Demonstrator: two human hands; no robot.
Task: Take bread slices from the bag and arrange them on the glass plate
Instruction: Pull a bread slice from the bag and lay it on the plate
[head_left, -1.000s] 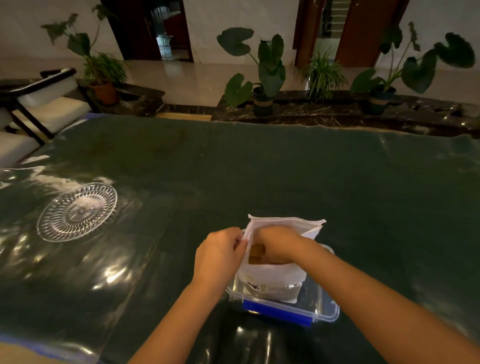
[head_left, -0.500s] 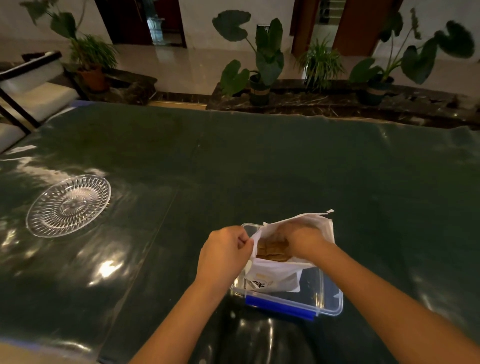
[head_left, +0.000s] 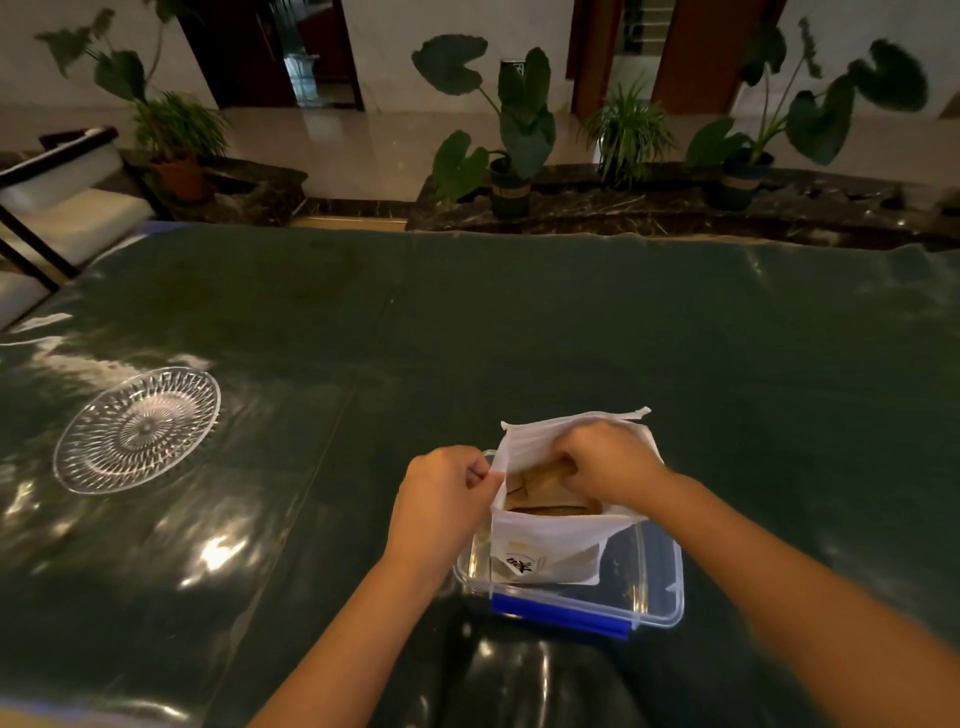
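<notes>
Head view: glass plate (head_left: 136, 429) bare, left hand (head_left: 441, 499) pinching bag (head_left: 545, 540) rim, right hand (head_left: 605, 457) closed on bread slice (head_left: 540, 480) inside, none moved.

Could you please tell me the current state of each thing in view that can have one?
Glass plate: empty, flat on the table.
Bag: open, upright in the container.
Bread slices: still inside the bag.
Clear container: lidless, holding the bag.
Left hand: pinching the bag's rim.
Right hand: inside the bag, on the bread.
</notes>
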